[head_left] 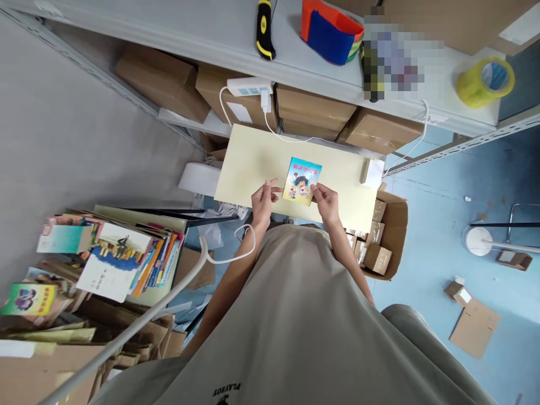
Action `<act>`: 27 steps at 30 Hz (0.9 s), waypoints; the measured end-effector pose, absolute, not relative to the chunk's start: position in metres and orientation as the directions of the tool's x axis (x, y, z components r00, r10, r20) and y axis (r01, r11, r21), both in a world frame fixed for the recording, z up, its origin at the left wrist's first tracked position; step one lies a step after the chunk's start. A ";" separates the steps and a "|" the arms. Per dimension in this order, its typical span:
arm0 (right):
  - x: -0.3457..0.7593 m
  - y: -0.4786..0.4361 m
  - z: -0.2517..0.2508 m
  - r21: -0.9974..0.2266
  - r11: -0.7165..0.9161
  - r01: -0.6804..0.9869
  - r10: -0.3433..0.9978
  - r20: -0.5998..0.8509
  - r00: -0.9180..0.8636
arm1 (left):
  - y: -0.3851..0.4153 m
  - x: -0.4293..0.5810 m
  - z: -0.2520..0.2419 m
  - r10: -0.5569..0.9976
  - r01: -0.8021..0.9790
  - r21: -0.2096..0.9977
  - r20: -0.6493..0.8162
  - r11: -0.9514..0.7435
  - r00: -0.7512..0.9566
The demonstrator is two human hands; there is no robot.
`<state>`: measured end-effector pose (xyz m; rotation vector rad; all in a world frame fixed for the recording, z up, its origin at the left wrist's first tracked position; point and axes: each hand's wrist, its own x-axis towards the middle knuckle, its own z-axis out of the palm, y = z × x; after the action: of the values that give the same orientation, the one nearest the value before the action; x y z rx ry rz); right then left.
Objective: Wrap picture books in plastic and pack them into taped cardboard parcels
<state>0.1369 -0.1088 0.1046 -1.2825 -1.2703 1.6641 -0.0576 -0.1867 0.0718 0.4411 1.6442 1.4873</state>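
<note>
A small picture book (302,181) with a blue-to-yellow cover and a cartoon child reading faces up over a pale yellow board (253,154). My right hand (327,203) pinches its lower right edge, thumb on the cover and the other fingers behind. Just off the left edge is my left hand (263,201), its fingers apart and pointing towards the book. One left fingertip comes close to the edge; whether it touches, I cannot tell. On the board's right end sits a small white box (373,172).
Cardboard boxes (316,109) and a power strip (250,86) line the shelf behind the board. Above are a utility knife (264,31) and yellow tape (485,81). Stacked books (113,259) and a grey bent tube (147,326) stand left; an open carton (394,242) is right.
</note>
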 end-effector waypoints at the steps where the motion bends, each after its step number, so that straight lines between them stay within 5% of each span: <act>1: 0.137 -0.109 0.105 -0.954 -0.296 0.050 0.909 -0.297 -0.291 | -0.188 -0.058 0.069 0.757 -0.287 0.931 -0.354 0.227 -0.549; 8: 0.133 -0.110 0.107 -0.963 -0.268 0.008 0.905 -0.255 -0.340 | -0.193 -0.056 0.065 0.809 -0.369 0.901 -0.386 0.228 -0.444; 14: 0.129 -0.109 0.100 -0.965 -0.203 0.165 0.896 -0.252 -0.366 | -0.193 -0.053 0.082 0.837 -0.484 0.836 -0.443 0.258 -0.320; 21: 0.116 -0.115 0.107 -0.933 -0.044 0.357 0.978 -0.114 -0.177 | -0.195 -0.043 0.096 0.832 -0.318 0.930 -0.321 0.185 -0.452; 27: 0.092 -0.127 0.130 -0.949 -0.029 0.314 0.945 -0.128 -0.301 | -0.193 -0.023 0.101 0.910 -0.061 0.997 -0.072 0.051 -0.409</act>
<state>0.0925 -0.1267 0.1296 -1.3315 -1.6503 1.3483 -0.0227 -0.1933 0.1014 0.8941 1.5021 1.4852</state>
